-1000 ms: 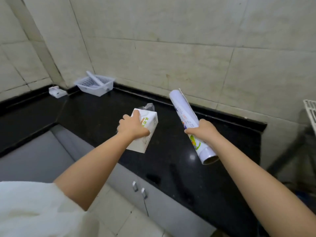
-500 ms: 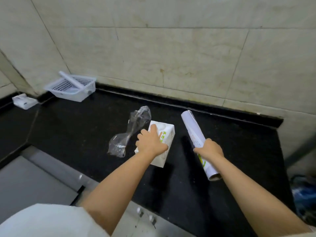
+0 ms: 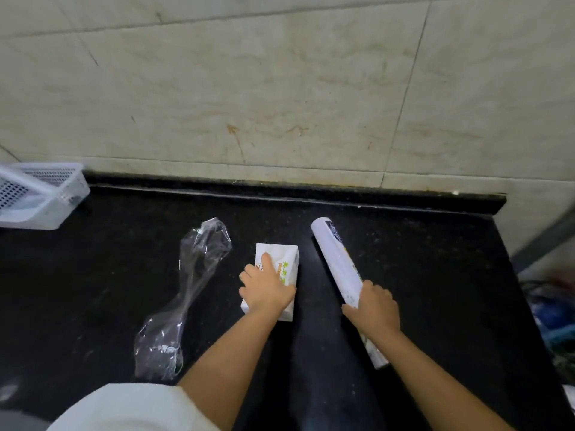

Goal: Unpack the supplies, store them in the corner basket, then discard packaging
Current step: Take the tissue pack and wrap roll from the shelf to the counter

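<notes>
A white tissue pack point(image 3: 286, 259) with green and orange print lies on the black countertop point(image 3: 420, 259). My left hand point(image 3: 266, 287) presses on top of it, fingers wrapped over its near half. To its right a white printed roll point(image 3: 336, 256) lies lengthwise on the counter, and my right hand point(image 3: 375, 309) grips its near part. A crumpled clear plastic wrapper point(image 3: 189, 284) lies loose to the left of the pack. The white perforated corner basket point(image 3: 40, 197) sits at the far left against the wall, with a long white item inside.
A tiled wall point(image 3: 280, 88) backs the counter. The counter ends at the right, where blue and dark clutter point(image 3: 553, 312) sits lower down. My white sleeve point(image 3: 130, 409) fills the bottom left.
Both hands have lowered the tissue pack and the roll from mid-air onto the counter. The view has shifted right, pushing the basket to the left edge.
</notes>
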`<state>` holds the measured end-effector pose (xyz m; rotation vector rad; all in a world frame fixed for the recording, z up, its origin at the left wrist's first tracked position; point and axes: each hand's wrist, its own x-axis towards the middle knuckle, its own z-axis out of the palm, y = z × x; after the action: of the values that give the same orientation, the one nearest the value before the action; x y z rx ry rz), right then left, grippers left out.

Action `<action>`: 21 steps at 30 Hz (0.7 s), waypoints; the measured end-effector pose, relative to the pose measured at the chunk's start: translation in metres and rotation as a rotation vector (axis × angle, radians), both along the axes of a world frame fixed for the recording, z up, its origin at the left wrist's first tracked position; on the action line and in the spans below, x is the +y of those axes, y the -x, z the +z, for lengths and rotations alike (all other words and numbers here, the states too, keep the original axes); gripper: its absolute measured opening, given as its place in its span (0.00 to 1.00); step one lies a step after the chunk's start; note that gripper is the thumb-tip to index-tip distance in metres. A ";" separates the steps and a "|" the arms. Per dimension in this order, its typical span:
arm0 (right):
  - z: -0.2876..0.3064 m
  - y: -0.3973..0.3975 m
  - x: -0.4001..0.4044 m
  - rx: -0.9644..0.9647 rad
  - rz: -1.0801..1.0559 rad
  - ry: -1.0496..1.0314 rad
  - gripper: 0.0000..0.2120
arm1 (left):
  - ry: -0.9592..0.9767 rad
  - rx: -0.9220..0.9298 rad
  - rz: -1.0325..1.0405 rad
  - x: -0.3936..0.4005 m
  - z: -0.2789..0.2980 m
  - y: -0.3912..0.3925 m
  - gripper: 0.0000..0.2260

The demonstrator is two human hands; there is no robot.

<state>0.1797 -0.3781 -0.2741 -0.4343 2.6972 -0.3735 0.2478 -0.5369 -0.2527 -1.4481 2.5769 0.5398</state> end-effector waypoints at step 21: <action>0.098 -0.029 0.090 0.136 -0.125 -0.141 0.28 | 0.238 -0.083 -0.866 0.059 0.073 0.018 0.20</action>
<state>0.2083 -0.2878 -0.1765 -0.2593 2.8681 -0.1914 0.2301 -0.4778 -0.1801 -0.2626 2.8979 0.0443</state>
